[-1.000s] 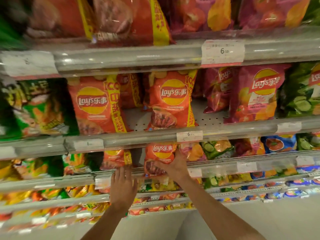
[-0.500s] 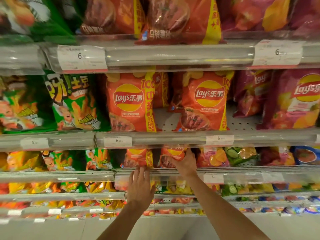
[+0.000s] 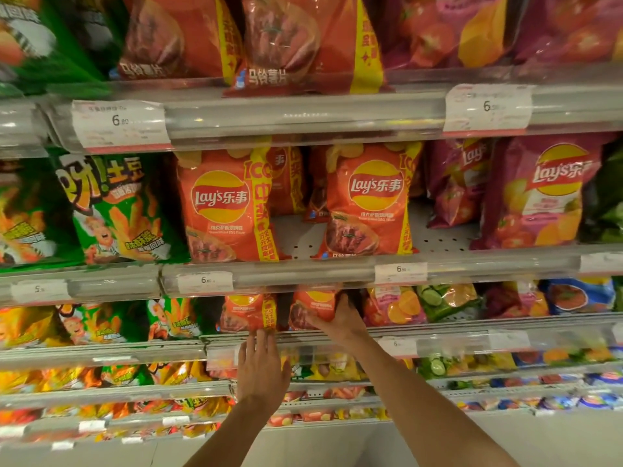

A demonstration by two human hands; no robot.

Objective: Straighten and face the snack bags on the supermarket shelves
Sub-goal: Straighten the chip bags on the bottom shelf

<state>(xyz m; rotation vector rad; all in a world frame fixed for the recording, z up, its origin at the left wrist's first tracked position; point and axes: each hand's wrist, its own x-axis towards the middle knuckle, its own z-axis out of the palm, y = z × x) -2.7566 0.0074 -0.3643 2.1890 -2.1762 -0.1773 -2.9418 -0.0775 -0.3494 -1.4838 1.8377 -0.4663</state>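
Reaching up from below, both hands work at the third shelf down, as they did half a second ago; little has changed since then except that the left hand (image 3: 261, 369) has crept slightly higher, its fingertips now touching the lower edge of the left orange Lay's bag (image 3: 247, 313), where before they stopped just short of it. The right hand (image 3: 338, 320) stays where it was, its grip closed round the lower right corner of the right orange Lay's bag (image 3: 312, 310), thumb across the front and fingers wrapped behind the side. The left hand's grip is released: its fingers are straight and together, pointing upward, the back of the hand toward the camera, lying over the clear shelf rail (image 3: 455, 332) at the front edge. Both forearms rise from the bottom of the view, the right one slanting in from the lower right. Both small bags stand upright at the front edge of their shelf, just beside each other with a dark gap between, their tops hidden behind the price rail (image 3: 303, 273) of the shelf above.
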